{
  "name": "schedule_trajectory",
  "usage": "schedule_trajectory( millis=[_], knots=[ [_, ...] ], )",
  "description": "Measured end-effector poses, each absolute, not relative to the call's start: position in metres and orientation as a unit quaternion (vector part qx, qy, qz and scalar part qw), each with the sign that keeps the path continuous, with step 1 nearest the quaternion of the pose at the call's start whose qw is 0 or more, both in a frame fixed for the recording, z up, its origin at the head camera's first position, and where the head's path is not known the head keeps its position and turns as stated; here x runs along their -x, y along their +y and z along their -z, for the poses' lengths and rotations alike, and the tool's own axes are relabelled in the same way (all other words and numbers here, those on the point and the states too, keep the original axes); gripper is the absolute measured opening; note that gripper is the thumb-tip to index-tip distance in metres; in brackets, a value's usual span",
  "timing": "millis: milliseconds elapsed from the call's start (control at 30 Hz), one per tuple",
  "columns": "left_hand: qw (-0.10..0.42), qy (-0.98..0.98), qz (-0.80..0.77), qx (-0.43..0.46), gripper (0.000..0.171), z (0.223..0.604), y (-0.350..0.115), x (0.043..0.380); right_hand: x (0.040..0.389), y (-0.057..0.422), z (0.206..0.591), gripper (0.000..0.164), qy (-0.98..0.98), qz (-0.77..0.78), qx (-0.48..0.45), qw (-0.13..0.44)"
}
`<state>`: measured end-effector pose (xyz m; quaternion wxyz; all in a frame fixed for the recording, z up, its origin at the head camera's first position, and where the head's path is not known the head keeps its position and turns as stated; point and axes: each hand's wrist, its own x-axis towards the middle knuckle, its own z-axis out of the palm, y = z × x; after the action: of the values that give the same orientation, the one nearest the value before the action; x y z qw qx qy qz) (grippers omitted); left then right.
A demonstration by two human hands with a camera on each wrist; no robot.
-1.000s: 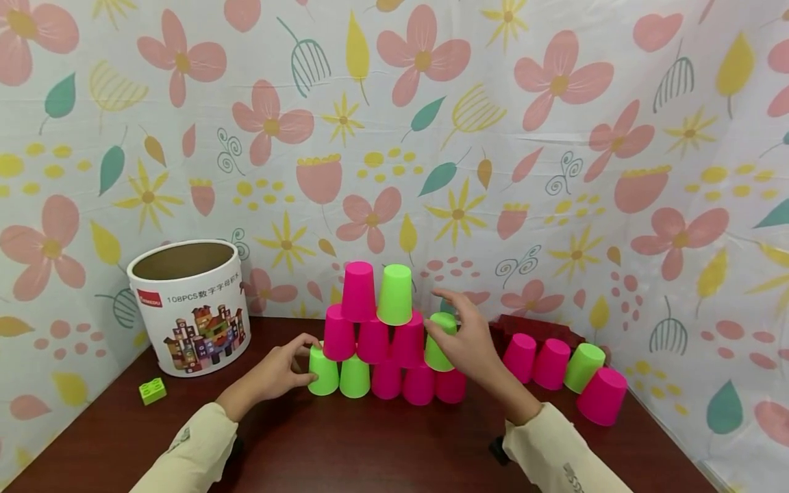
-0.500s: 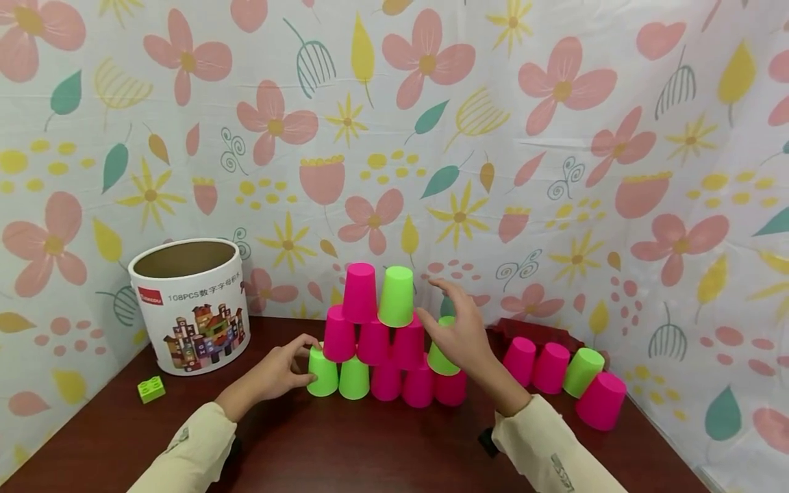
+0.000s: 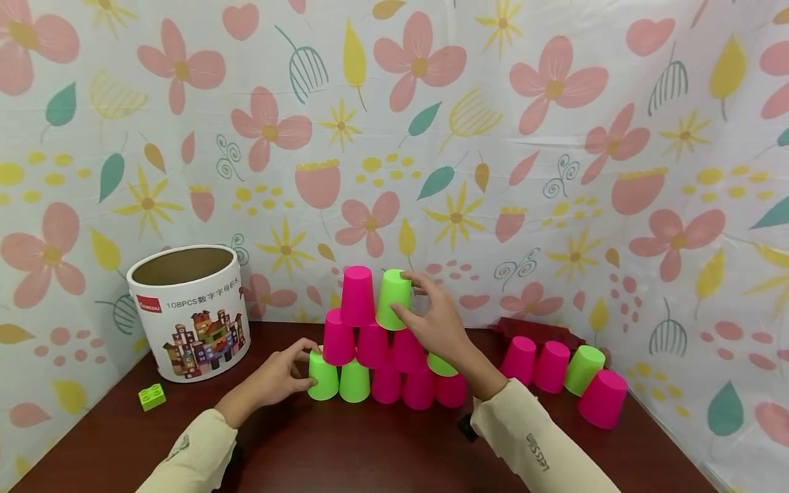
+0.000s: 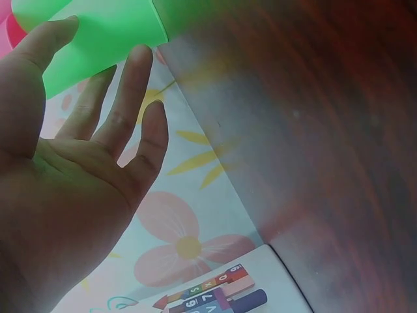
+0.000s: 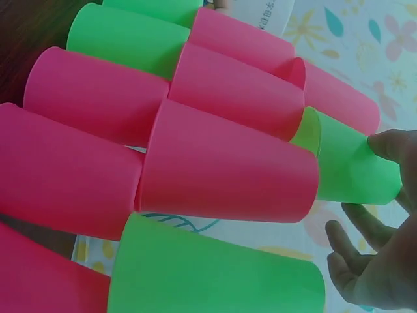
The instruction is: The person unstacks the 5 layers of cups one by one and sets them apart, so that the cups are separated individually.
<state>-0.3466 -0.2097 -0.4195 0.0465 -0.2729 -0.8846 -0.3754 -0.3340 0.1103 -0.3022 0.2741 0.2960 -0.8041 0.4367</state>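
Observation:
Pink and green plastic cups stand upside down in a stacked pyramid. A pink cup (image 3: 357, 296) and a green cup (image 3: 392, 301) form its top row. My right hand (image 3: 437, 332) holds that green cup between thumb and fingers; the right wrist view has the same green cup (image 5: 361, 163) at right. Lower down, my right hand partly hides a second green cup (image 3: 442, 365) at the end of the middle row. At the bottom row's left end, my left hand (image 3: 271, 376) lightly holds a green cup (image 3: 323, 378), its thumb (image 4: 65, 29) against the side.
Several more cups, including a pink cup (image 3: 603, 399), stand in a row at right, before a dark red object (image 3: 537, 330). A white bucket (image 3: 191, 315) and a green toy brick (image 3: 151, 396) are at left. Patterned cloth (image 3: 394, 137) hangs behind the table (image 3: 345, 452).
My right hand has moved left and up from beside the middle row's green cup and now holds the top row's green cup. My left hand stays at the lower left cup.

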Motion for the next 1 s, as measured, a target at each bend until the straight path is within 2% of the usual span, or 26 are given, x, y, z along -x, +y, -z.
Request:
schedule_trajectory(
  millis=[333, 467, 700, 1000],
  knots=[
    [0.056, -0.884, 0.375, 0.273, 0.047, 0.417, -0.213, 0.349, 0.319, 0.128, 0.298, 0.049, -0.796, -0.441, -0.285, 0.301],
    [0.046, -0.882, 0.376, 0.28, 0.047, 0.417, -0.212, 0.349, 0.306, 0.142, 0.3, 0.05, -0.799, -0.453, -0.262, 0.297],
    [0.061, -0.883, 0.373, 0.278, 0.047, 0.413, -0.212, 0.347, 0.282, 0.167, 0.302, 0.05, -0.796, -0.472, -0.267, 0.27],
    [0.047, -0.885, 0.375, 0.271, 0.048, 0.415, -0.211, 0.344, 0.254, 0.199, 0.321, 0.051, -0.823, -0.408, -0.259, 0.3]
  ],
)
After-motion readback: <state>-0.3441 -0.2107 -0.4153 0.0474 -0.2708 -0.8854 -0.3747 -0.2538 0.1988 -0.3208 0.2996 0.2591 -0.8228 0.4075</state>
